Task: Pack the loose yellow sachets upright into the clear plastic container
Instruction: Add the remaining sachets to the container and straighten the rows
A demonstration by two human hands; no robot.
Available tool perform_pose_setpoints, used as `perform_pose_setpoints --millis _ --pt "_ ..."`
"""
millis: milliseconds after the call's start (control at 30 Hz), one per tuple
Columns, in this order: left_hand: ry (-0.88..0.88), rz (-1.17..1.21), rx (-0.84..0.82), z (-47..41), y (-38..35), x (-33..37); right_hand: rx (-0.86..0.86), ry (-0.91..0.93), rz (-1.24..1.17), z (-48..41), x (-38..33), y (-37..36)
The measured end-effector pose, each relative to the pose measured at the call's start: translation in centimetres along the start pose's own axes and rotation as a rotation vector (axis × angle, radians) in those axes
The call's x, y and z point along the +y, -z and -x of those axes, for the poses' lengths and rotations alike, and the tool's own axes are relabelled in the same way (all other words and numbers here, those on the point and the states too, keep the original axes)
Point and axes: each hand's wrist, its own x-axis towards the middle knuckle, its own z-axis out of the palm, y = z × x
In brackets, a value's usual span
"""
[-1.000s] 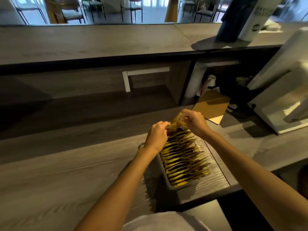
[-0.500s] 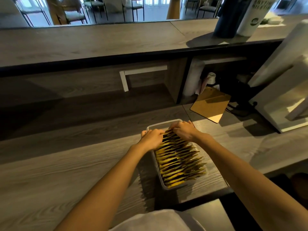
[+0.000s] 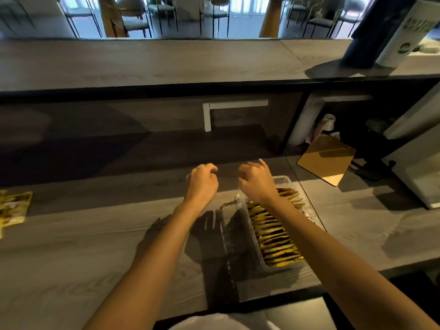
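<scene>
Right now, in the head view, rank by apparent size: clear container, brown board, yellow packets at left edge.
1. clear container
2. brown board
3. yellow packets, cropped by the frame, so unsure.

Nothing I can read properly. White tube (image 3: 404, 32), top right on the upper counter (image 3: 166, 63), has dark lettering down its side + a round dark logo below it, both too blurred to make out. Packed sachets (image 3: 276, 236): dark print on yellow, no legible words. Yellow packs (image 3: 14, 208) at far left edge: print too blurred.
</scene>
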Motion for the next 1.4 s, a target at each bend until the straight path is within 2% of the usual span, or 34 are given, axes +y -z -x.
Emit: perform_pose_setpoints --millis 167,500,633,733,833,1033,1200,1300,1400 --pt "0.126 0.006 0.144 0.1 7.7 -7.3 -0.109 0.075 -0.07 -1.7 -10.3 -4.6" --pt "0.475 -0.05 0.316 2.6 24.0 -27.9 -0.506 0.306 -0.059 -4.1 -33.8 -18.1" --pt "0.601 -0.138 0.286 3.3 28.1 -35.3 -0.616 0.401 0.006 -4.5 -40.6 -21.8" --pt "0.659 -0.219 0.142 3.5 29.3 -39.2 -0.701 0.487 0.131 -5.0 -43.8 -23.9" --pt "0.612 -0.286 0.007 3.3 29.0 -41.1 -0.766 0.484 0.208 -5.9 -45.2 -25.7" --pt "0.463 -0.434 -0.128 3.4 26.7 -42.0 -0.837 0.519 0.395 -7.1 -44.4 -27.5" --pt "0.43 -0.449 -0.138 3.8 24.2 -40.7 -0.69 0.495 0.45 -6.4 -40.9 -26.2" --pt "0.415 -0.446 -0.151 3.6 22.8 -38.8 -0.575 0.414 0.517 -5.8 -37.4 -25.1" --pt "0.369 -0.448 -0.168 3.6 21.0 -36.6 -0.539 0.321 0.597 -5.1 -33.6 -23.5"
